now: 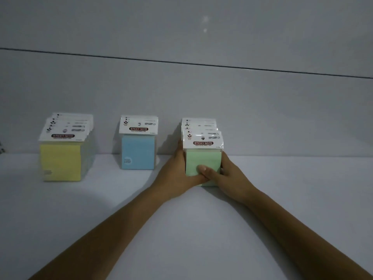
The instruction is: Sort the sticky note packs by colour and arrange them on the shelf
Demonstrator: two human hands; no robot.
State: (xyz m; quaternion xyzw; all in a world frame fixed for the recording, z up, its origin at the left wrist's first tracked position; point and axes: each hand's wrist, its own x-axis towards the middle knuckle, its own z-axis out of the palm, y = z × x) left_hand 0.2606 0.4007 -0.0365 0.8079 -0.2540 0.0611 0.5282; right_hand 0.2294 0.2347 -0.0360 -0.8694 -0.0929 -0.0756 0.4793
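Note:
Three upright rows of sticky note packs stand on a white shelf [121,209], each pack with a white "STICKY NOTE" header card. Several yellow packs [60,162] are at the left, blue packs [138,151] in the middle, several green packs [201,158] at the right. My left hand [177,174] grips the left side of the green row, its thumb pressed across the front pack. My right hand [230,176] clasps the right side and lower front of the same row. The back of the green row is partly hidden behind the front pack.
A plain grey-white back wall [201,98] rises behind the rows, with a dark horizontal seam [181,62] across it. Bare shelf surface lies in front of the packs and to the right of the green row.

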